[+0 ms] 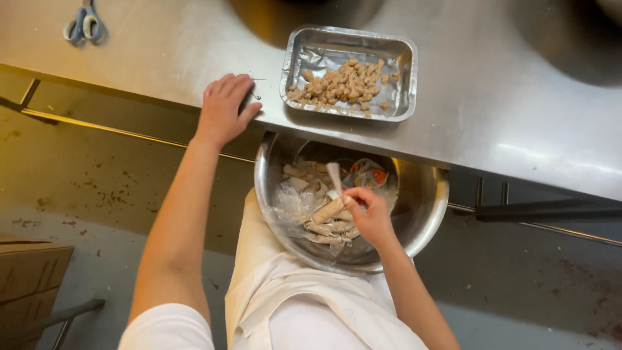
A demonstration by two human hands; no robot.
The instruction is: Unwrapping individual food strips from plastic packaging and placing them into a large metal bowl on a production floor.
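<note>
Left hand (223, 107) flat, fingers spread — right hand (369, 214) in a closed grip

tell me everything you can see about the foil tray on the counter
The foil tray is a shallow, rectangular pan of thin, shiny, crinkled aluminium with rounded corners and a rolled rim. It sits flat on the steel counter near its front edge, just above the metal bowl. Inside lies a loose heap of small light-brown chunks, mostly toward the front, leaving bare foil at the back. Neither hand touches it; the left hand rests on the counter beside it.
</note>
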